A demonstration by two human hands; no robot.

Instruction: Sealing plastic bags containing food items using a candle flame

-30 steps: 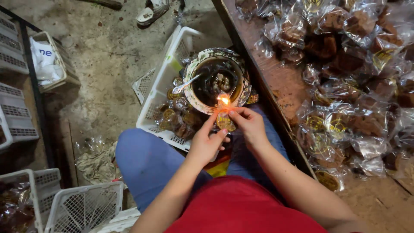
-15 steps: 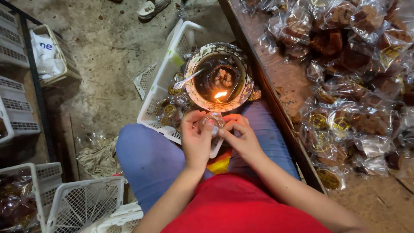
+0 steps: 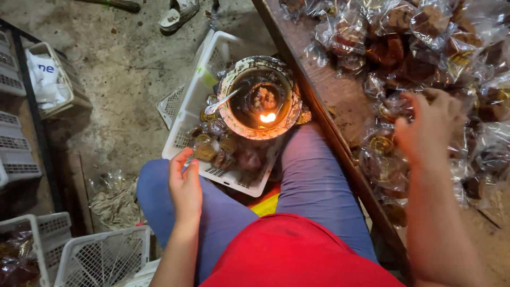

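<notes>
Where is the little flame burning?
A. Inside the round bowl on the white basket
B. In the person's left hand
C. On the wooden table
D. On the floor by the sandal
A. The flame glows inside the round bowl, which sits on the white basket between the person's knees.

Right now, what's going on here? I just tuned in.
A person sits with a white plastic crate between the knees. A round bowl with a small flame burning in it rests on the crate, above a few clear-wrapped packets. The left hand hovers open at the crate's near edge, holding nothing. The right hand reaches onto the wooden table, its fingers spread over the pile of wrapped brown sweets; whether it has gripped one cannot be told.
</notes>
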